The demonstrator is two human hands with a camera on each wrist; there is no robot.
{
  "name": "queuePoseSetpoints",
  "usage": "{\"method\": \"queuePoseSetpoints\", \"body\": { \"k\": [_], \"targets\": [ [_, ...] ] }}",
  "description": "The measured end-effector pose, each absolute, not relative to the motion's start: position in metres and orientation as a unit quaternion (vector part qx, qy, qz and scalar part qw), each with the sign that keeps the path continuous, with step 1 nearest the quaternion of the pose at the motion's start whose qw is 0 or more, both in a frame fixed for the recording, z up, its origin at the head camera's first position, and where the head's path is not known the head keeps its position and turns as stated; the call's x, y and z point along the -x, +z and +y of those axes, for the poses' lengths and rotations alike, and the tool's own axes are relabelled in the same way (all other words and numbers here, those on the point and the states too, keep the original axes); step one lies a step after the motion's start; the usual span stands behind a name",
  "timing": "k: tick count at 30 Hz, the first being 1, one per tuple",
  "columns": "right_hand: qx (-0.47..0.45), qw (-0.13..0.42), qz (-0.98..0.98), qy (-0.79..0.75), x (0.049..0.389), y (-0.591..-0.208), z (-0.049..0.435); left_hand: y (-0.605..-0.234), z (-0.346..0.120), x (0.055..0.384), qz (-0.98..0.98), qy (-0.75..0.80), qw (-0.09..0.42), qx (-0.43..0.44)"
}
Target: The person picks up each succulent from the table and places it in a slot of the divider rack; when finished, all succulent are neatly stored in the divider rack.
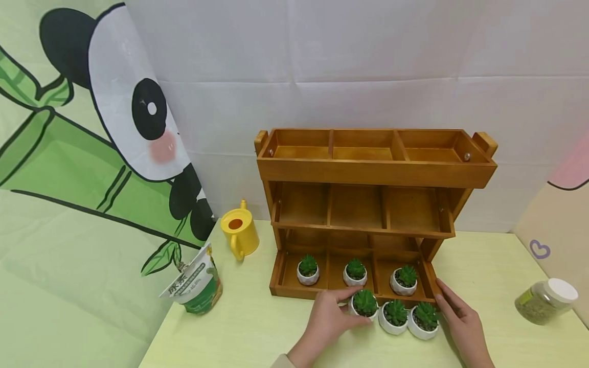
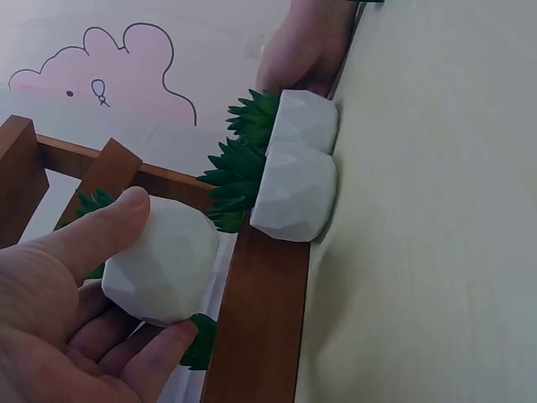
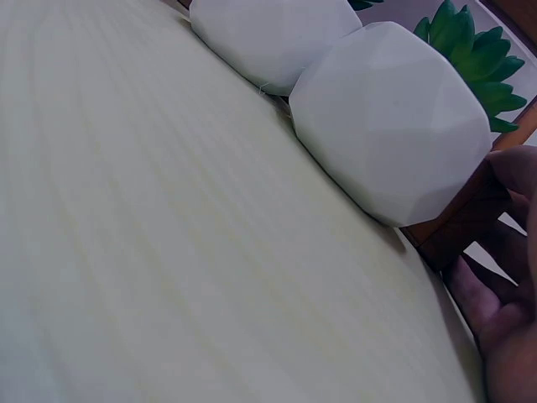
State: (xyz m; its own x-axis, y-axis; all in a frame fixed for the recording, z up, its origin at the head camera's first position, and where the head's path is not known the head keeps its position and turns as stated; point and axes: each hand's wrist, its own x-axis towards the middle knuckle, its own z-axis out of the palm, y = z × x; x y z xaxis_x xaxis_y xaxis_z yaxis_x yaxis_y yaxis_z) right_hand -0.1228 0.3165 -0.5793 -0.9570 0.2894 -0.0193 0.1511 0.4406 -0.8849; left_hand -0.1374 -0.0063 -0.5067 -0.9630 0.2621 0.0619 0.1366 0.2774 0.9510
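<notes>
My left hand (image 1: 329,317) pinches a small potted succulent (image 1: 364,303) by its white faceted pot, thumb on one side and fingers on the other. In the left wrist view this pot (image 2: 164,260) is raised off the table, close to the front board of the shelf. Two more potted succulents, a middle one (image 1: 393,318) and a right one (image 1: 424,322), stand side by side on the table before the wooden shelf (image 1: 377,174). At the shelf's lower right front corner, my right hand (image 1: 462,322) grips the wood; the right wrist view shows its fingers (image 3: 478,294) around that corner.
The bottom tier holds three potted succulents, left (image 1: 308,270), middle (image 1: 355,273) and right (image 1: 404,280), one per compartment. A yellow watering can (image 1: 241,232) and a printed bag (image 1: 200,283) stand left. A white-lidded jar (image 1: 545,301) is at the right.
</notes>
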Motion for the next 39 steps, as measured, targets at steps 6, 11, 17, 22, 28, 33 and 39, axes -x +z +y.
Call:
{"method": "queuePoseSetpoints", "body": {
  "k": [6,11,17,22,28,33,39],
  "targets": [
    [0.129,0.069,-0.845,0.515,0.123,-0.580,0.317,-0.496,-0.007,0.142,0.796,0.586,0.049,-0.143],
    [0.138,0.063,-0.845,0.513,0.122,-0.580,0.316,-0.484,-0.008,0.147,0.790,0.590,0.058,-0.156],
    [0.145,0.056,-0.844,0.514,0.123,-0.579,0.315,-0.474,-0.006,0.152,0.772,0.610,0.074,-0.164],
    [0.143,0.056,-0.843,0.515,0.123,-0.578,0.315,-0.466,-0.004,0.157,0.779,0.597,0.067,-0.177],
    [0.143,0.056,-0.844,0.514,0.122,-0.578,0.315,-0.454,0.000,0.162,0.785,0.586,0.062,-0.193],
    [0.146,0.054,-0.845,0.511,0.122,-0.578,0.316,-0.443,0.004,0.167,0.794,0.569,0.052,-0.207],
    [0.144,0.056,-0.846,0.510,0.123,-0.577,0.315,-0.432,0.006,0.172,0.790,0.572,0.055,-0.214]
  ]
}}
